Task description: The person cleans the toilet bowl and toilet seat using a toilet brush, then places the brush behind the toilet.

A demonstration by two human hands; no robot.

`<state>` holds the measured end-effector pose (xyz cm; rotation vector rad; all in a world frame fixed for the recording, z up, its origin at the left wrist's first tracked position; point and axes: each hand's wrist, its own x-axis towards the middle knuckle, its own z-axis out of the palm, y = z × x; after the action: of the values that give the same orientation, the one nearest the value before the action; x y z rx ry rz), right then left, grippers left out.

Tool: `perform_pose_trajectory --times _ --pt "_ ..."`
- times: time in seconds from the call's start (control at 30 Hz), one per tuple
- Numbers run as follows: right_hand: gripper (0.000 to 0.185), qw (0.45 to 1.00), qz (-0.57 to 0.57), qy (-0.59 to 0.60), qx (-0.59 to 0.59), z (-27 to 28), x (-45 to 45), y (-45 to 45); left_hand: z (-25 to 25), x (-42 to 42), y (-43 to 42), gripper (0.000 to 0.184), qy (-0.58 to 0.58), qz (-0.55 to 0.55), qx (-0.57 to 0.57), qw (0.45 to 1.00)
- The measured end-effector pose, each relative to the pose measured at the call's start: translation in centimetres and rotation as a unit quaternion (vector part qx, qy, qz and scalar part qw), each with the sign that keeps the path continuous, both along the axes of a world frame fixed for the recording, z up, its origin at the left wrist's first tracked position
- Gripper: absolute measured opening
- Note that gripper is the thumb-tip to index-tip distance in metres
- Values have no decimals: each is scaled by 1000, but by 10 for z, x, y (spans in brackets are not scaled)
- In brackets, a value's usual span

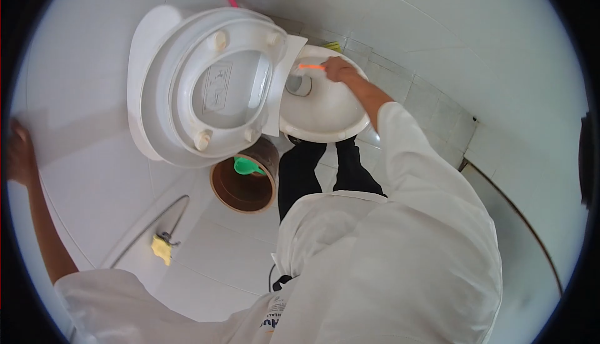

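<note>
My right hand [338,69] is closed round the handle of an orange brush [311,66], over the upper part of the white toilet bowl [331,108]. The brush's far end lies against the inner wall of the bowl, near the drain opening. Raised behind the bowl are the toilet seat and lid [181,88]. At the far left my left hand [20,153] rests against the tiled wall, its fingers partly lost in the dark image edge; it holds nothing that I can see.
A brown bucket [219,193] with a green dipper [247,166] stands beside the toilet. A yellow cloth [161,249] hangs by a hose at lower left. Something pink [232,0] shows behind the lid, something yellow-green [333,46] behind the bowl. A door edge [515,209] is at right.
</note>
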<state>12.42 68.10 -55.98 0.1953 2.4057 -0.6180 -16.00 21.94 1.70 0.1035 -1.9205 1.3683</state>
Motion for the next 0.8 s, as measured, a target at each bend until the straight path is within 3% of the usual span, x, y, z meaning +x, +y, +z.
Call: perform_pose_trajectory --times 0.07,0.13,0.17,0.23,0.4,0.5,0.57,0.8 --pt "34 999 15 -9 49 19 24 31 0 3 -2 77 -9 -12 8 1000" --pt "42 995 -3 -70 67 51 58 37 7 4 -13 78 -36 -317 -14 948" --pt "44 991 10 -80 103 50 75 36 12 -12 -26 80 -5 -344 -84 935" --pt "49 980 66 -153 113 53 95 32 13 -15 -30 79 2 -353 -100 930" --pt "49 963 203 -76 163 31 19 4 -1 14 -30 80 -55 -370 -49 926" --pt "49 961 205 -52 180 6 -23 -23 -9 38 -32 80 -63 -361 -28 930" --pt "50 960 228 -23 161 21 -19 -31 -16 50 -34 80 -71 -352 -13 933" --pt "61 921 240 -203 232 82 83 55 -29 62 -47 80 -79 -339 7 937"
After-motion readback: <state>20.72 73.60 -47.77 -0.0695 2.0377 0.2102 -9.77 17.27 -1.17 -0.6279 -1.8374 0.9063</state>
